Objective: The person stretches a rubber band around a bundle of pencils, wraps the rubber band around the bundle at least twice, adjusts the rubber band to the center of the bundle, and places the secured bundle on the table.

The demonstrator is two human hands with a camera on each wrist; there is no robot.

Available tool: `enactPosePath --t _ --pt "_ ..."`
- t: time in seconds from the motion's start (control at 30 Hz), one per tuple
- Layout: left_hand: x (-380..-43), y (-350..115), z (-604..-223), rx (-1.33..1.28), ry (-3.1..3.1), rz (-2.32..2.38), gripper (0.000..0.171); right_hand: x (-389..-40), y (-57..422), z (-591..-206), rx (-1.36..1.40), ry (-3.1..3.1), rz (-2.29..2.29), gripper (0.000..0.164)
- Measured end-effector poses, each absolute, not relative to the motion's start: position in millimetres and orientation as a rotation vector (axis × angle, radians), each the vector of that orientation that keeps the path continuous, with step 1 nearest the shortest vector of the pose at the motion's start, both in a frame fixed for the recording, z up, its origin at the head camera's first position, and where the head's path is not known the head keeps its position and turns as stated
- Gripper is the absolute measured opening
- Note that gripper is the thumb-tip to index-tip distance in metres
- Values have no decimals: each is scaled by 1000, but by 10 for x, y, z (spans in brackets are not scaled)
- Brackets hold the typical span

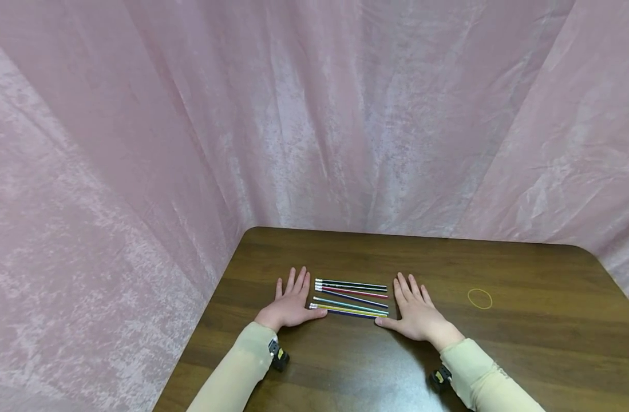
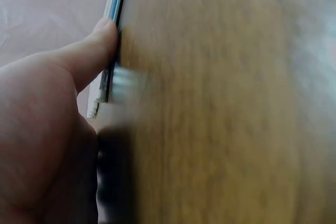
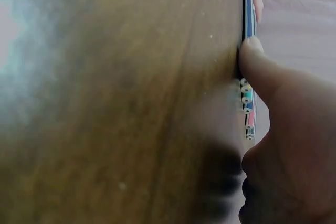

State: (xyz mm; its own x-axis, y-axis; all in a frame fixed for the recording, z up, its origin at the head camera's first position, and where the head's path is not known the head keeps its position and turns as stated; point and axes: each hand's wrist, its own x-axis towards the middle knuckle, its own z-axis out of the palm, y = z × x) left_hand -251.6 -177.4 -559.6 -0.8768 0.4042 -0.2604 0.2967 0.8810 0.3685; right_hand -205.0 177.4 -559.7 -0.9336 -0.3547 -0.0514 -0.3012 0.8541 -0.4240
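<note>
A brown table (image 1: 319,355) is stretching before you; your left hand (image 1: 289,306) and right hand (image 1: 417,315) are resting on it, spread wide, thumbs (image 1: 316,313) touching the nearest of the pencils (image 1: 355,298) lying between. A rubber band (image 1: 480,309) is lying farther right. Pressing evenly with both thumbs is probably working best. The right wrist view is revealing unsharpened pencil ends (image 3: 247,100), too small in the head view.

multicoloured pencils (image 1: 352,297), yellow loop (image 1: 479,308)
</note>
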Motion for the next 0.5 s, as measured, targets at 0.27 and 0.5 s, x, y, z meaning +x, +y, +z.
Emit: enactPosePath --t 0.27,0.5 --pt "-2613 -1710 -5760 492 2770 481 117 -2109 1784 -5663 -484 2912 -686 113" --pt "-2586 -1602 -5699 483 2781 493 104 -2199 1745 -5880 -501 2978 -543 101"
